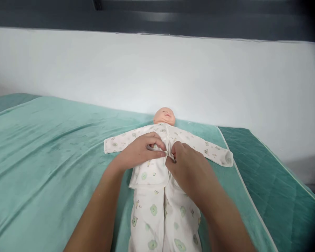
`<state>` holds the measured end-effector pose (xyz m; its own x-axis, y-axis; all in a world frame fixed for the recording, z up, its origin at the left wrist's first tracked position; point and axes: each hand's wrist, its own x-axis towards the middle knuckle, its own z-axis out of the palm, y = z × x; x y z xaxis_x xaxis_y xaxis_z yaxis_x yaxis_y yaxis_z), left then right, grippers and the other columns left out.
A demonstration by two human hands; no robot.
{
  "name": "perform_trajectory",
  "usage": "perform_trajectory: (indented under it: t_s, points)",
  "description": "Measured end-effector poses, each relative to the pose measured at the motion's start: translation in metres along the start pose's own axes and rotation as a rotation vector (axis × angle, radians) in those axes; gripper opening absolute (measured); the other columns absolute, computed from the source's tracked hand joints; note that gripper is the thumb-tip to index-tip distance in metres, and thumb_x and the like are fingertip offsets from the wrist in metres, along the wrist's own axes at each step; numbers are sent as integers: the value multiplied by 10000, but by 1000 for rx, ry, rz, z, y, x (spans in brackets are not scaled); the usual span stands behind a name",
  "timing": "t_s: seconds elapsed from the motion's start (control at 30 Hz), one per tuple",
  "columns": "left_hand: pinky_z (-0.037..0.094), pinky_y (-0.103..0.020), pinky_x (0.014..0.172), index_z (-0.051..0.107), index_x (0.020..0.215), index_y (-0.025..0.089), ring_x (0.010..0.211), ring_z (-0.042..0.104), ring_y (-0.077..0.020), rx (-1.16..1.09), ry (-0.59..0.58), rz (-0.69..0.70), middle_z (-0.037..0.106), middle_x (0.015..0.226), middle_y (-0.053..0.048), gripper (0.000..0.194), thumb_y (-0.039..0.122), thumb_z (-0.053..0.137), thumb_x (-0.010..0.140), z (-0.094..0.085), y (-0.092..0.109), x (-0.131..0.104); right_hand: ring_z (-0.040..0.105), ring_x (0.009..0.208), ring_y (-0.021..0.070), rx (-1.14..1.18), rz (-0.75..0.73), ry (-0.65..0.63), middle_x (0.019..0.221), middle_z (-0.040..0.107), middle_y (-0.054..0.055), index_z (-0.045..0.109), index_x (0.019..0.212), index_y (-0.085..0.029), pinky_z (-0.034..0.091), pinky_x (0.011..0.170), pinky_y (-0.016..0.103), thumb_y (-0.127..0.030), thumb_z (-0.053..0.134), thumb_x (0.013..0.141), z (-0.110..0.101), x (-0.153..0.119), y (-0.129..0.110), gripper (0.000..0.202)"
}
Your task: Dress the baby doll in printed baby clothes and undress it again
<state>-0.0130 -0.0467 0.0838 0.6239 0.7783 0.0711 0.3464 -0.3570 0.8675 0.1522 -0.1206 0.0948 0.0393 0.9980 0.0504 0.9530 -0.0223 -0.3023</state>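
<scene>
A baby doll (163, 116) lies on its back, its head toward the wall. It wears a white printed baby shirt (147, 175) with both sleeves spread wide, and matching printed trousers (149, 213). From the left, my left hand (141, 148) pinches the shirt's front edge at mid-chest, thumb and forefinger together. Opposite it, my right hand (185, 162) has its fingers closed on the other edge of the front opening. A small pale spot, perhaps a fastener, shows between the fingertips; my fingers hide most of it.
A light green blanket (55, 157) with soft folds lies under the doll. To the right, a darker green quilted mattress (265, 175) shows beyond the blanket's edge. A white wall (157, 70) rises behind, with a dark grey band (199, 21) across the top.
</scene>
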Motion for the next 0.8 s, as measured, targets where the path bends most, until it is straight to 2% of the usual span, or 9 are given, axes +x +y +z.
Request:
perform_trajectory:
  t_s: [0.13,0.23,0.37,0.53,0.67,0.8]
  points:
    - [404,-262,744,680,849,234,890,538,-139,26,14,21,577,982,2,102,334,663,844,1,-1,0,458,609,152,34,9,-2,750,560,27,417,753,-221,251,544,292,-213,453,893,1,3,2,145]
    - [407,-264,750,660,819,211,874,533,-138,13,6,55,570,956,-4,121,328,659,847,0,-2,0,415,573,142,155,4,-26,647,527,0,402,673,-220,247,525,294,-248,458,889,-2,9,12,225]
    - [394,-258,694,647,813,196,772,490,-121,-25,2,70,568,861,1,137,326,645,857,-1,0,-1,411,576,123,507,-7,-141,624,511,-28,472,659,-217,289,518,275,-324,515,884,-7,15,32,253]
    - [331,-229,554,625,838,189,598,417,-84,-145,-46,-11,505,665,42,161,347,634,868,0,5,-5,485,620,106,960,-48,-285,634,538,-36,578,704,-205,376,601,252,-342,602,867,-5,21,46,213]
    - [361,-215,551,619,843,182,614,483,-80,-238,-63,-18,576,692,30,161,336,663,851,3,6,-5,510,591,97,1159,-54,-314,618,577,-22,613,698,-184,398,590,239,-381,647,860,3,26,44,257]
    - [404,-214,552,629,858,180,677,585,-108,-307,-61,-50,652,755,-4,178,353,667,847,4,3,-4,506,559,90,1198,-59,-314,592,585,-18,634,705,-177,394,554,223,-372,667,853,7,28,42,248]
